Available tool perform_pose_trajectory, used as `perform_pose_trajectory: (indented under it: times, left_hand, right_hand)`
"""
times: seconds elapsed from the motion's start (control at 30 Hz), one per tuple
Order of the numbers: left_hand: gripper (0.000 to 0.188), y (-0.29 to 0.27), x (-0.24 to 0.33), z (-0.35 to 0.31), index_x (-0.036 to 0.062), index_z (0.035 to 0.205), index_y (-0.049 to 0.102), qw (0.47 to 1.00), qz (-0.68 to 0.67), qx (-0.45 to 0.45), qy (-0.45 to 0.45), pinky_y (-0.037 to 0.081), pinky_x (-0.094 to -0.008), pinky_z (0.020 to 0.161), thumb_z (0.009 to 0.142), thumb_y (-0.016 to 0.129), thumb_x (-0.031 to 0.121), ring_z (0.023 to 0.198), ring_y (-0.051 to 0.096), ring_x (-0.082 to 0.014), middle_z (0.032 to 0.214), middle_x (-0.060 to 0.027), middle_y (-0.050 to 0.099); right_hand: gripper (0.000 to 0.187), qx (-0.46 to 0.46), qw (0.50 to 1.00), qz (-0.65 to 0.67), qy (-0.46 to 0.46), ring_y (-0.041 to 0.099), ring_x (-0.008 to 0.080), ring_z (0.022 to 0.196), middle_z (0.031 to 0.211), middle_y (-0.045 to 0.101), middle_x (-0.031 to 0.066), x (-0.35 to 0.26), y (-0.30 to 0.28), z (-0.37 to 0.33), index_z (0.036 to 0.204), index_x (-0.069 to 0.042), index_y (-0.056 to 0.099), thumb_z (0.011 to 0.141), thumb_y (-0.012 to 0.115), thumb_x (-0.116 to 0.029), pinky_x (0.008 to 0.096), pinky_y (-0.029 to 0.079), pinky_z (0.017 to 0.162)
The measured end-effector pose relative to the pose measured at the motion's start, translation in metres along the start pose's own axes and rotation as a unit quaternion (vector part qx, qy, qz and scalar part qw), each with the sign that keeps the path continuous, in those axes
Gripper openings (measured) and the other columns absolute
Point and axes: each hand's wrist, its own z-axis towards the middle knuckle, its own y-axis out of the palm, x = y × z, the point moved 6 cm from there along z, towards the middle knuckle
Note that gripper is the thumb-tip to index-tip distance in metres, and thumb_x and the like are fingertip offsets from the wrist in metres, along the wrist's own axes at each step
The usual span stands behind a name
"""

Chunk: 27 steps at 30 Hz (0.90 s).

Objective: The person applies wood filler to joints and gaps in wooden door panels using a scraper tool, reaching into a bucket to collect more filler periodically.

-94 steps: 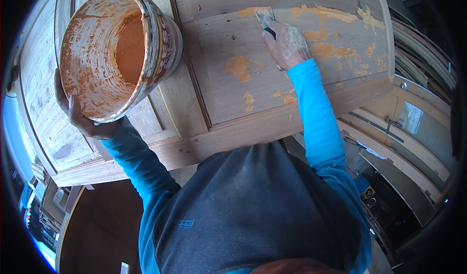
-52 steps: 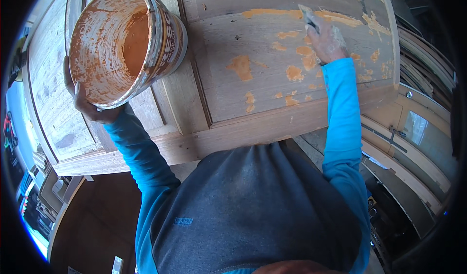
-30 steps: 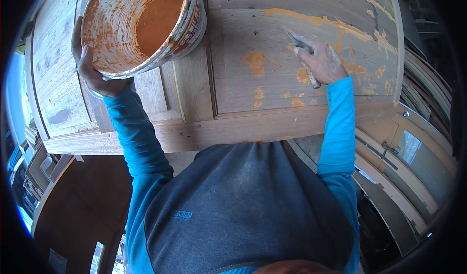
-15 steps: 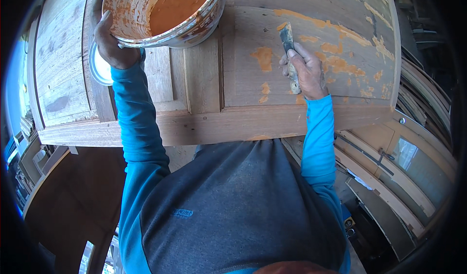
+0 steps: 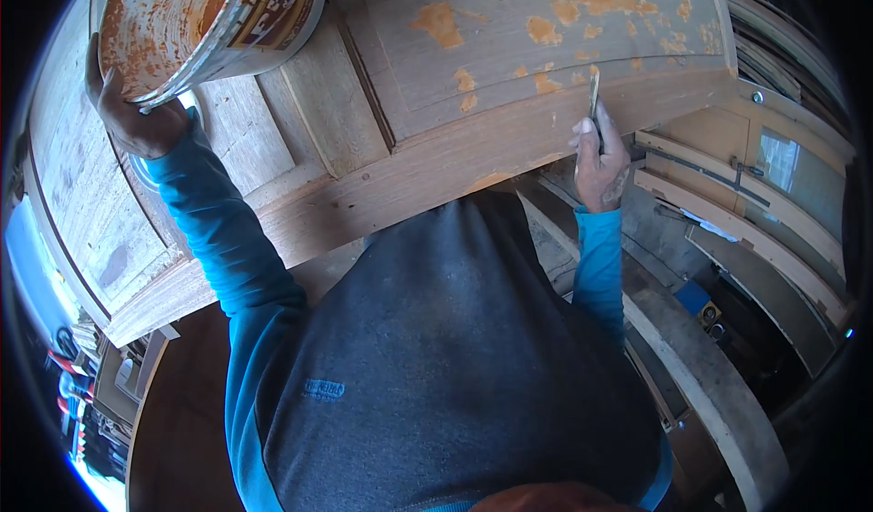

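My left hand grips the rim of a tilted bucket, whose inside is smeared with orange-brown filler paste. Over the near edge of a wooden panelled door, my right hand is closed on a putty knife. The knife points away from me and shows nearly edge-on, so most of its blade face is hidden. Beyond it, patches of orange filler are spread over the right panel of the door. Part of a white round lid lies behind my left wrist.
Curved-looking boards are stacked beyond the door's right end. A cabinet-like wooden piece with a glass pane and long battens lies at the lower right. A dark brown panel stands below the door on the left.
My right hand with the putty knife has drawn back from the filler patches to the door's near edge, and the knife has turned edge-on. The view has turned; the bucket appears farther left.
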Motion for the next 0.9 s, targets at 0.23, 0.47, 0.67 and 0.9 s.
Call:
perform_pose_trajectory:
  times: [0.23,0.47,0.67,0.9]
  left_hand:
    - [0.072,-0.003,0.003,0.006,-0.0078,0.150,0.040,0.999,-0.039,-0.021,-0.009,0.046,-0.0529,0.112,0.088,0.052,0.027,0.131,0.056,-0.0402,0.143,-0.0261,0.055]
    - [0.070,0.000,-0.002,0.015,-0.0032,0.155,0.038,0.998,-0.014,-0.053,-0.001,0.042,-0.0538,0.116,0.091,0.048,0.025,0.136,0.052,-0.0407,0.147,-0.0248,0.052]
    - [0.073,-0.042,-0.028,0.045,0.0036,0.155,0.040,0.989,-0.081,-0.093,-0.085,0.048,-0.0552,0.110,0.087,0.054,0.026,0.133,0.055,-0.0413,0.148,-0.0231,0.052]
    - [0.076,-0.033,-0.045,0.057,0.0039,0.154,0.042,0.996,-0.054,-0.066,-0.038,0.048,-0.0544,0.111,0.086,0.053,0.035,0.132,0.056,-0.0411,0.147,-0.0219,0.054]
  right_hand:
    - [0.047,0.112,0.993,-0.003,0.031,0.070,0.0199,0.095,0.130,0.066,0.0175,0.065,-0.011,-0.067,0.150,-0.002,0.051,0.104,0.056,-0.011,0.0340,0.057,0.082]
    - [0.043,0.133,0.990,-0.021,-0.047,0.065,0.0400,0.100,0.118,0.066,0.0226,0.092,0.023,-0.081,0.145,-0.004,0.058,0.102,0.059,-0.009,0.0460,0.053,0.086]
    - [0.042,-0.100,0.991,-0.021,0.089,0.066,0.0399,0.106,0.116,0.068,0.0228,0.202,0.072,-0.198,0.143,-0.015,0.062,0.101,0.058,-0.013,0.0462,0.053,0.091]
    - [0.035,0.079,0.965,0.198,0.150,0.070,0.0221,0.082,0.102,0.072,0.0171,0.182,-0.002,-0.184,0.129,0.005,0.060,0.106,0.053,-0.019,0.0362,0.055,0.078]
